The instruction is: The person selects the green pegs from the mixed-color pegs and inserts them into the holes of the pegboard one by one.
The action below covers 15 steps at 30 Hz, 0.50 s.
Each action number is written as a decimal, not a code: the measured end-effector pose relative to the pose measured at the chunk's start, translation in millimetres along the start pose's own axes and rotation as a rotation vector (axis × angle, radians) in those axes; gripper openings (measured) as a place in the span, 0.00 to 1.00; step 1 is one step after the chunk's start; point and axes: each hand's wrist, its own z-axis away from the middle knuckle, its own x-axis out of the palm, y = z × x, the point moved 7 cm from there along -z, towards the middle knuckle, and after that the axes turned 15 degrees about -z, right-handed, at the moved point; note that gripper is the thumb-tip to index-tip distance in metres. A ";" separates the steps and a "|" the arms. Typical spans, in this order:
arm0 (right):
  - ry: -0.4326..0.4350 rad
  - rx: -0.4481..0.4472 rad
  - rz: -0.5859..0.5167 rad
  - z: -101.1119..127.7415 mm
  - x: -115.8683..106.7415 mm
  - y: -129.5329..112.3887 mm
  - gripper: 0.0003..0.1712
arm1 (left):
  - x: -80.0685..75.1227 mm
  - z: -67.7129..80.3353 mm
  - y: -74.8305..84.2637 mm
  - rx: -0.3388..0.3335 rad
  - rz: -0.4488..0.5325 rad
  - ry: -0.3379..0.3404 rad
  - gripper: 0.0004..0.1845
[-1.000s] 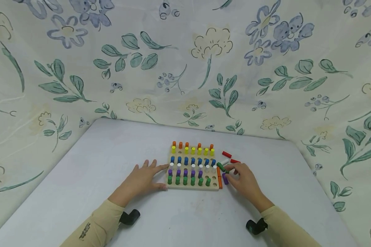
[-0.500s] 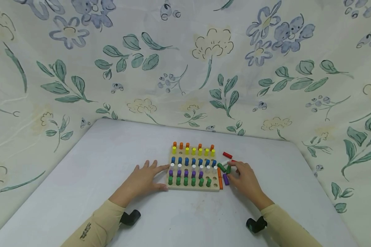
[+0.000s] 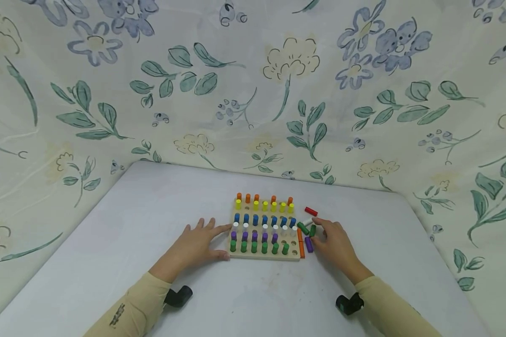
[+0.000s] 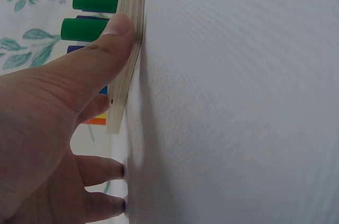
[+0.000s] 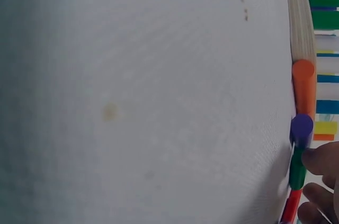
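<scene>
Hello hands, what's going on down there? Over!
Left hand flat, thumb bracing the peg board. Right hand pinching a green peg beside it. Purple peg and orange peg lying close by.

Head view high over pegboard (image 3: 263, 255); both wrist views table-level, beside its edge.

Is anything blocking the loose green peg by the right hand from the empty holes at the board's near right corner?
Nothing visible does. The right hand touches a loose green peg just off the board's right edge. An orange peg lying flat along that edge sits between it and the empty holes, low enough to lift over.
</scene>
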 end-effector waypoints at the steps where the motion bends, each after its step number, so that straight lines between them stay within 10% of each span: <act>1: 0.000 0.002 0.002 -0.3 0.2 0.4 0.33 | 0.1 -0.2 -0.1 0.001 0.000 0.000 0.46; 15: -0.025 0.034 0.002 -1.0 0.8 1.1 0.30 | -1.0 -1.2 1.2 0.006 0.009 -0.007 0.46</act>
